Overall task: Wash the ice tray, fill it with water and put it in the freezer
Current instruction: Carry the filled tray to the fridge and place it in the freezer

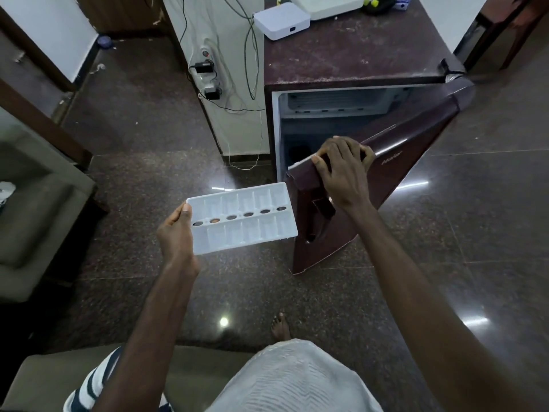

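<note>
We stand on a dark, polished stone floor (243, 292) that throws back bright spots of light, facing a small maroon fridge (356, 63) set against a pale wall. A white box (282, 20) sits at the back left corner of the fridge's dusty top, and cables hang down to a power strip (206, 75) on the wall panel just left of it. A grey-green sofa (35, 209) fills the left side of the room. The fridge door (383, 185) is swung open toward us, and our right hand (341, 171) is curled over its top edge, fingers wrapped around it and thumb on the outer face. Our left hand (176, 236) holds the white ice tray (242, 217) by its left short end, thumb pressed on the rim and fingers underneath; the tray is carried level in the air, just left of the door's free edge and in front of the open cabinet. We cannot tell whether its cells hold water. The freezer compartment (335, 102) shows only as a pale strip at the top of the opening; the interior below is in shadow.
</note>
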Demonstrator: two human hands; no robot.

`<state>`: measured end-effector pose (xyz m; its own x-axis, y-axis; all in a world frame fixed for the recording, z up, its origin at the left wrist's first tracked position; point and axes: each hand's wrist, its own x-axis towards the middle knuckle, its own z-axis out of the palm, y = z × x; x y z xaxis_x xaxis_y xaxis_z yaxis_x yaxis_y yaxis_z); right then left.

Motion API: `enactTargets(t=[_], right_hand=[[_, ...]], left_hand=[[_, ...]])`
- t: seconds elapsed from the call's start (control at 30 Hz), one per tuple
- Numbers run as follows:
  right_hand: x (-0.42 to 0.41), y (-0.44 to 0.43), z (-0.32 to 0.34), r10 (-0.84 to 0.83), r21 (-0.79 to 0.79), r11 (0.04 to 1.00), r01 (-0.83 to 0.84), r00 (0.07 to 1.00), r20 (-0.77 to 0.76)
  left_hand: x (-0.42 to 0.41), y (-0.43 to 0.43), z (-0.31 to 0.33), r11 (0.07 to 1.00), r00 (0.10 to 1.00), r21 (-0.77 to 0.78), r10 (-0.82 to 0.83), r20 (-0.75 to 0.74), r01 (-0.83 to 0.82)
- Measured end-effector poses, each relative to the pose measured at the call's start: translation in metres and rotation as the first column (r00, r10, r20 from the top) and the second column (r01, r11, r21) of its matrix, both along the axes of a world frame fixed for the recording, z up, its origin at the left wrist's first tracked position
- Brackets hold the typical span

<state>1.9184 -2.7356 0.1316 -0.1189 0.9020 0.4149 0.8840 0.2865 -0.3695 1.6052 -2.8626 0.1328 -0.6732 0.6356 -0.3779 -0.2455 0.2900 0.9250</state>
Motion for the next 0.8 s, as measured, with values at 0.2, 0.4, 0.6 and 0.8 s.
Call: enactTargets(t=[0.2,0.4,0.6,0.8], right_hand=[[0.035,-0.048,0.017,-0.048,-0.009,0.999,0.047,0.997,-0.067],[0.072,-0.085,0.022,-0.146,-0.113,0.984,0.139,0.988,-0.055],[0.110,-0.126,0.029,-0.249,-0.144,0.961,0.238,0.966,-0.068],[0.129,-0.149,0.038,-0.406,-0.188,0.901,0.392,0.913,-0.042]], left_hand=[[0.023,-0.020,0.004,0.999,0.999,-0.002,-0.036,-0.004,0.036],[0.059,-0.036,0.002,0.996,0.996,0.000,-0.085,0.034,0.085],[0.103,-0.039,-0.003,0.992,0.991,-0.009,-0.124,0.055,0.125],[0.139,-0.036,-0.008,0.989,0.982,-0.011,-0.148,0.115,0.151]])
